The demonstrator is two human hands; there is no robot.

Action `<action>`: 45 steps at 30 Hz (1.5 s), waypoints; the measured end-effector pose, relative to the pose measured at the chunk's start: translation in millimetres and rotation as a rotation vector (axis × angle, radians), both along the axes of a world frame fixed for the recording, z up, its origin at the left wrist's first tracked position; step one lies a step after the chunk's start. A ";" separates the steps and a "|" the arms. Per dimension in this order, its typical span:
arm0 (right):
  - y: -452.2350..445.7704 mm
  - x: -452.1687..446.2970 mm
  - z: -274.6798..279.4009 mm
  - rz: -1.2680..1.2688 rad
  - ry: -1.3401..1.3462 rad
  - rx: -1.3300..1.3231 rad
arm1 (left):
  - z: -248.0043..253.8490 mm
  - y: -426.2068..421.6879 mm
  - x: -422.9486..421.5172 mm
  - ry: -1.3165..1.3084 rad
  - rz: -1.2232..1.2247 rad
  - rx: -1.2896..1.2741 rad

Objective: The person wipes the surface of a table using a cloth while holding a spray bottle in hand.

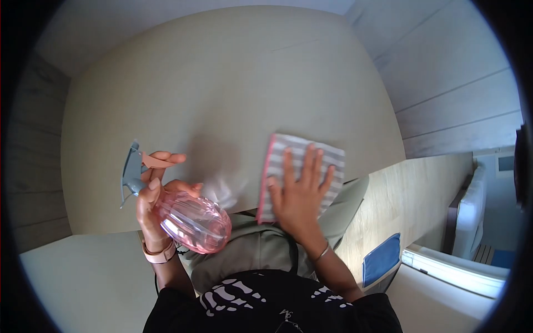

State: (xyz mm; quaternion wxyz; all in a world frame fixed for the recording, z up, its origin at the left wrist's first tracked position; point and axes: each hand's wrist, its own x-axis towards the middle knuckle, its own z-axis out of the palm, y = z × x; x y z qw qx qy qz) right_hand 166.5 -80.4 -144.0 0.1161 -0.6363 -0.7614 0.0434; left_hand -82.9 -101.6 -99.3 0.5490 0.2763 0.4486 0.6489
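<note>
A pink see-through spray bottle (194,222) with a grey-blue spray head tilts sideways in my left hand (158,186), whose fingers wrap round its neck and lie at the trigger. The bottle is above the near left part of the beige surface (233,83), its base toward my lap. My right hand (301,191) lies flat with fingers spread on a grey and white striped cloth (333,158) with a pink edge. That cloth rests spread out on the surface, close to its front edge.
Grey panelled walls (449,77) border the surface at the left, back and right. To the lower right are a wooden floor (383,194), a blue mat (381,259) and a white cushioned object (470,213). My legs (244,250) are below the front edge.
</note>
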 end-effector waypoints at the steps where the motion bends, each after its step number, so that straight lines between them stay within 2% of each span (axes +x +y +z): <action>1: 8.9 -14.6 9.9 0.079 -0.006 -0.035 | 13.5 11.0 -3.5 0.020 0.027 -0.020; 5: 69.6 -76.7 43.4 0.388 0.170 -0.059 | 61.9 75.6 -22.9 0.097 0.166 -0.021; 6: 82.3 -96.5 45.9 0.396 0.180 -0.067 | 66.9 88.8 -32.3 0.106 0.174 -0.029; 8: 90.1 -115.3 45.6 0.663 0.234 -0.136 | 59.8 99.7 -42.1 0.101 0.236 -0.080; 12: 108.0 -112.2 40.7 0.703 0.251 -0.196 | 47.6 104.4 -61.9 0.101 0.243 -0.076; 14: 113.7 -84.8 42.9 0.629 0.307 -0.243 | 52.4 103.2 -58.0 0.079 0.249 -0.062; 19: 149.7 13.4 69.7 0.349 0.009 -0.225 | 69.5 97.6 -53.9 0.033 0.210 -0.065; 23: 202.2 75.6 55.6 0.106 -0.009 -0.224 | 77.5 102.0 -61.7 -0.021 0.259 -0.080; 24: 213.8 81.8 51.3 0.114 -0.009 -0.217 | 76.5 101.5 -65.7 -0.020 0.267 -0.072; 26: 236.5 83.9 43.2 -0.059 -0.016 -0.245 | 74.8 99.5 -71.1 -0.007 0.198 -0.064; 30: 287.4 51.6 27.2 -0.075 -0.060 -0.244 | 72.1 97.0 -63.5 -0.058 0.184 -0.054; 34: 306.0 -17.2 26.0 0.156 -0.147 -0.185 | 76.3 114.1 -53.6 -0.073 0.150 -0.061; 37: 295.6 -64.6 35.1 0.388 -0.087 -0.153 | 81.2 127.0 -46.8 -0.044 0.116 -0.109; 42: 221.7 -102.5 45.7 0.709 0.043 -0.085 | 82.7 128.2 -42.8 -0.051 0.097 -0.075; 43: 206.5 -102.1 48.7 0.700 0.034 -0.057 | 77.7 129.1 -44.1 -0.058 0.100 -0.036; 45: 169.8 -100.9 50.2 0.896 0.119 -0.110 | 67.4 124.9 -50.8 -0.021 0.055 0.016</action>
